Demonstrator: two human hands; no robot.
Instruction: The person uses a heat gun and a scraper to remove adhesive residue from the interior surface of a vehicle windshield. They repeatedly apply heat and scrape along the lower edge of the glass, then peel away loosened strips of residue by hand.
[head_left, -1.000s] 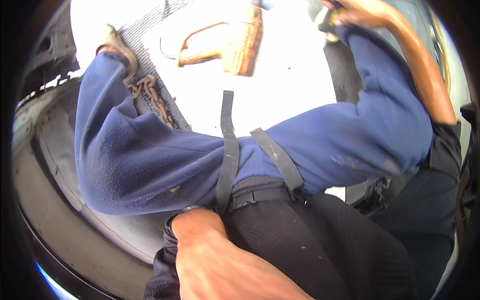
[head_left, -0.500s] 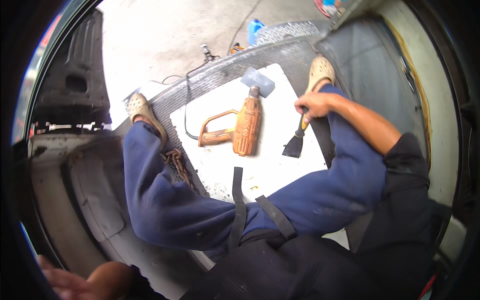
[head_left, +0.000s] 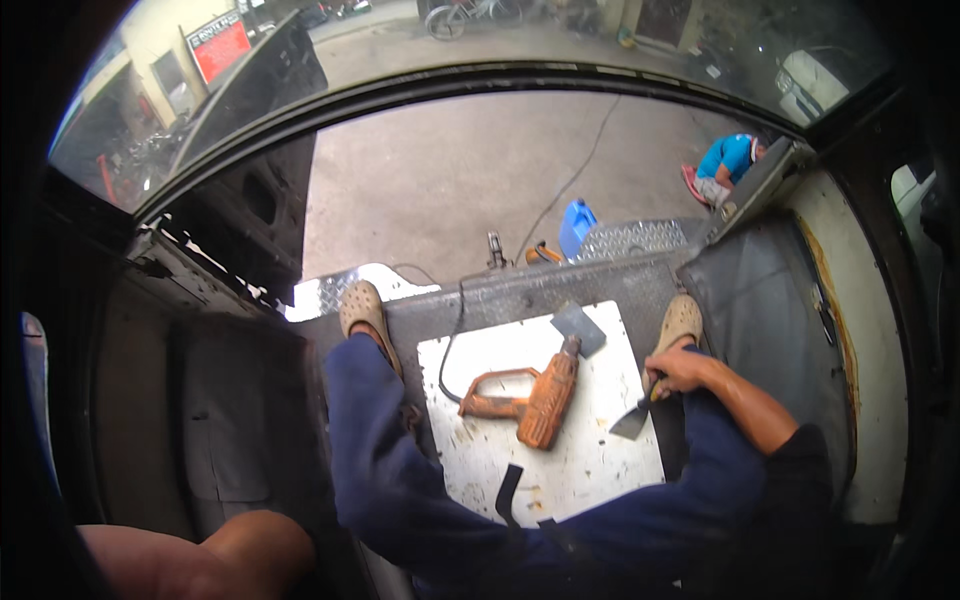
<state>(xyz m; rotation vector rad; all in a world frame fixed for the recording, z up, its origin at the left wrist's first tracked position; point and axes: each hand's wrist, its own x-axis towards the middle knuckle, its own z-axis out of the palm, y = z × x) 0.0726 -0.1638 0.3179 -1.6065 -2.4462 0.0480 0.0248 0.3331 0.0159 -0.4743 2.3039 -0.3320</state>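
Observation:
My right hand (head_left: 680, 369) is closed round the handle of a scraper (head_left: 631, 421), beside my right shoe. Its wide, flat blade points down and left over the right side of a white, scuffed board (head_left: 600, 462). An orange heat gun (head_left: 548, 402) lies on the board, left of the scraper, with its nozzle toward the far edge. A thin grey plate (head_left: 582, 328) lies by the nozzle. My left arm (head_left: 245, 550) is bent at the lower left, and its hand is out of view.
The board lies between my legs on a vehicle floor. A black cord (head_left: 452, 345) runs from the heat gun past the sill. Outside are a blue jug (head_left: 577, 228), a tread-plate step (head_left: 635, 238) and a crouching person (head_left: 725, 165). A dark strap (head_left: 508, 492) lies near my lap.
The view has tilted up, showing the door frame and yard beyond. My left hand has gone out of view, leaving the bent arm. My right hand still holds the scraper, its blade now turned.

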